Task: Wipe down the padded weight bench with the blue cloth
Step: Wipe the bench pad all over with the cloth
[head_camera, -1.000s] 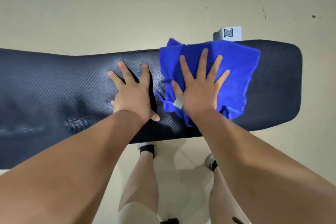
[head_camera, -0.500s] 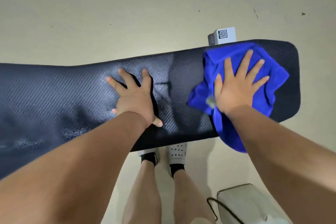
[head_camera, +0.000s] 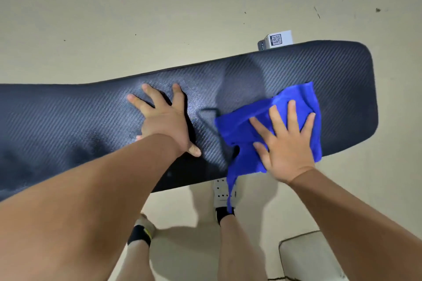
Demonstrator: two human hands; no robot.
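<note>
The padded weight bench [head_camera: 68, 125] runs as a dark band across the middle of the frame, its rounded end at the right. The right hand [head_camera: 287, 141] lies flat with fingers spread on the blue cloth [head_camera: 246, 130], right of centre near the bench's lower edge. It is pressing, not gripping; the wide palm likely keeps the cloth in full contact while wiping. One corner of the cloth hangs off the lower edge toward a shoe [head_camera: 222, 191]. The left hand [head_camera: 164, 121], just left of centre, rests released and splayed on bare padding, apparently bracing the body's lean. A small white box [head_camera: 277, 39] sits on the floor [head_camera: 159, 18] beyond the bench's upper edge.
</note>
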